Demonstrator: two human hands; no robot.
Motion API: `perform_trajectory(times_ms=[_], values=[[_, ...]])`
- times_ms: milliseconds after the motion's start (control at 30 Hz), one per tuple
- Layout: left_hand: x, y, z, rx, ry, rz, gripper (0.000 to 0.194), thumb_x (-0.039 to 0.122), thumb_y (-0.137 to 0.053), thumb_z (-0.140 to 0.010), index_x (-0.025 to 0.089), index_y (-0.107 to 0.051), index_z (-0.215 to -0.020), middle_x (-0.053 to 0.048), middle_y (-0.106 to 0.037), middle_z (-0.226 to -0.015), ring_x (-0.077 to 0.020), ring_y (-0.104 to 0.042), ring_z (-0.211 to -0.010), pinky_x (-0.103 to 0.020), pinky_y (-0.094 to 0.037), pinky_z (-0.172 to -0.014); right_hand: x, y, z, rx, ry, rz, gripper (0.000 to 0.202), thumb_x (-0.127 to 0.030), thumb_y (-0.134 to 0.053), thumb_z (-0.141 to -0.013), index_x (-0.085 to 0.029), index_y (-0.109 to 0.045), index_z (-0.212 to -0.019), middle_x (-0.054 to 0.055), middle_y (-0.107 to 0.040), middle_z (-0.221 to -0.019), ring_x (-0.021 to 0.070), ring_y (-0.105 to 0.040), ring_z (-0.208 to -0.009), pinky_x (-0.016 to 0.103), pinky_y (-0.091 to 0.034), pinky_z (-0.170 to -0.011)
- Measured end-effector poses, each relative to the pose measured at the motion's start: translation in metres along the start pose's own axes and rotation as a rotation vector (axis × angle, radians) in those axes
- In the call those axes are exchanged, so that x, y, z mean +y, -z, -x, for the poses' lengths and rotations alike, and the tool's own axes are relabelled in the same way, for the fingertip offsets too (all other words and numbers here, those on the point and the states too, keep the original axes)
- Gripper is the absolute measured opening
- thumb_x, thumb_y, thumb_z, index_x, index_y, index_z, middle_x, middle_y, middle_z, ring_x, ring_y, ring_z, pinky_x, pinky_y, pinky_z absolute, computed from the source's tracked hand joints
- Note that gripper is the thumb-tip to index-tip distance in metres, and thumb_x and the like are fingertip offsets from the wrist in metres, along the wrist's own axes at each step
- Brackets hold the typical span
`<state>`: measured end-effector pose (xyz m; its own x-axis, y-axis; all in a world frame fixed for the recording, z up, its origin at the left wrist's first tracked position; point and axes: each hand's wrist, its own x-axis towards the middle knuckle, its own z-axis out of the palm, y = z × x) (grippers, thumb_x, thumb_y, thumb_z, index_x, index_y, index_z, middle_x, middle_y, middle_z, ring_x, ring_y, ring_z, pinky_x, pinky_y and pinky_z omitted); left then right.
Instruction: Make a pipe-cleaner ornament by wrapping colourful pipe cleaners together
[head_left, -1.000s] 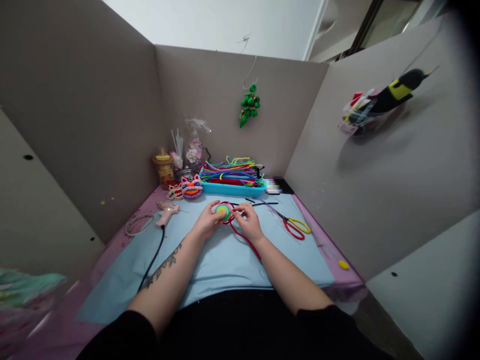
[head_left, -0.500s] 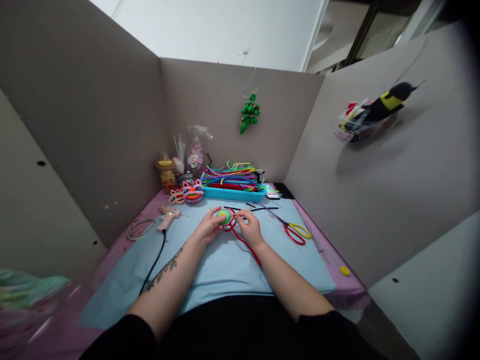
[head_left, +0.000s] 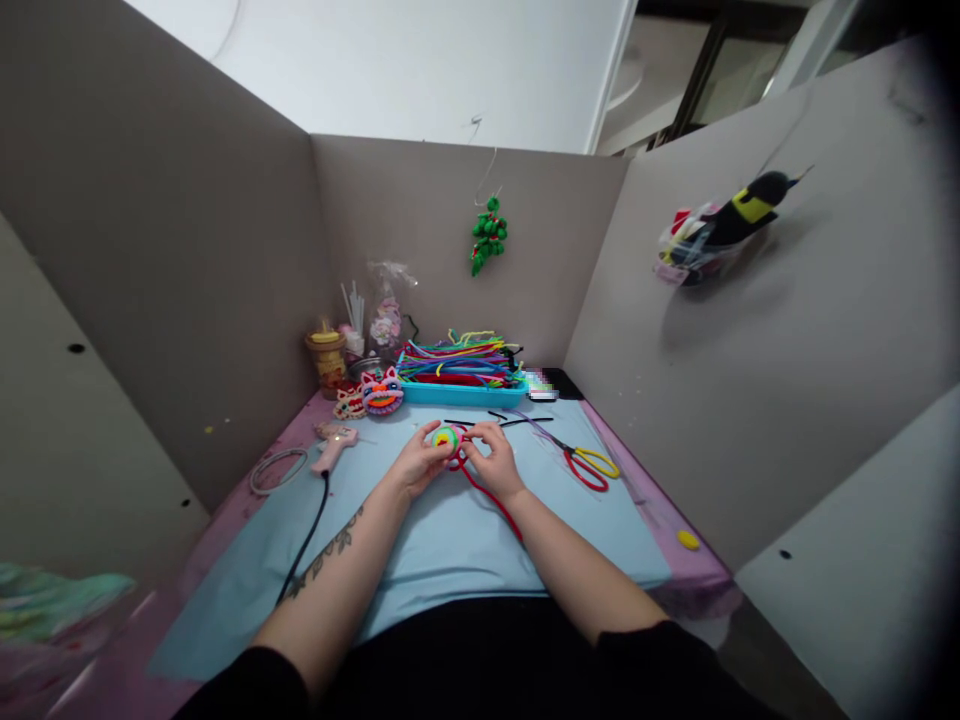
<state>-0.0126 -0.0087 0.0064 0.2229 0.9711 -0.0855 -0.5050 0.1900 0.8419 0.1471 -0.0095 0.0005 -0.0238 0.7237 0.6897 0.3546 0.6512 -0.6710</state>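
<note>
My left hand (head_left: 420,461) is closed around the left side of a small round craft piece (head_left: 445,438) in yellow, green and pink, with red in its middle. At its right edge, my right hand (head_left: 495,462) pinches a red pipe cleaner (head_left: 491,500), whose long tail runs down under my right wrist. Red loops show just below the round piece, between my hands. The exact spot where my right fingertips grip is too small to make out.
A blue tray (head_left: 465,394) of colourful pipe cleaners stands at the back, beside lion-face crafts (head_left: 382,392). The glue gun (head_left: 334,447) and its cord lie left. Scissors (head_left: 589,467), black stems (head_left: 525,421) and a yellow disc (head_left: 688,540) lie right.
The round piece has turned in my left hand, and red now shows at its centre. My right fingers stay at its edge. The whole view has shifted slightly.
</note>
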Motion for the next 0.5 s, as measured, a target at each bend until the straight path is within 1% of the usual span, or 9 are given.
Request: perform_trajectory(times_ms=[133,333,500], values=[[-0.0017,0.0011,-0.0015,0.018,-0.008,-0.030,0.079,0.010,-0.079,-0.058,0.017,-0.040,-0.126,-0.005,-0.064,-0.085,-0.0094,-0.060,-0.060,-0.015,-0.044,-0.048,-0.0021,-0.0005,0.0003,-0.013,-0.003,0.013,0.010,-0.024,-0.064,-0.073,-0.023,-0.063,-0.083,0.003,-0.057,-0.089,0.0192,-0.054,-0.090,0.034,-0.043,-0.083],[-0.0029,0.0020,-0.0022,0.015,0.012,-0.047,0.076,0.012,-0.079,-0.059,0.019,-0.042,-0.125,-0.005,-0.063,-0.088,-0.0085,-0.059,-0.060,-0.014,-0.042,-0.046,-0.0004,-0.0023,0.0013,0.007,-0.055,0.000,0.011,-0.026,-0.062,-0.073,-0.022,-0.061,-0.083,0.005,-0.053,-0.096,0.0195,-0.053,-0.095,0.033,-0.043,-0.082],[-0.0039,0.0024,-0.0021,0.009,0.016,-0.056,0.074,0.013,-0.079,-0.059,0.020,-0.044,-0.124,-0.005,-0.063,-0.088,-0.0078,-0.058,-0.059,-0.014,-0.041,-0.045,0.0009,-0.0031,0.0011,-0.003,-0.069,-0.025,0.008,-0.025,-0.062,-0.074,-0.022,-0.063,-0.081,0.005,-0.054,-0.095,0.0192,-0.053,-0.095,0.034,-0.043,-0.083]])
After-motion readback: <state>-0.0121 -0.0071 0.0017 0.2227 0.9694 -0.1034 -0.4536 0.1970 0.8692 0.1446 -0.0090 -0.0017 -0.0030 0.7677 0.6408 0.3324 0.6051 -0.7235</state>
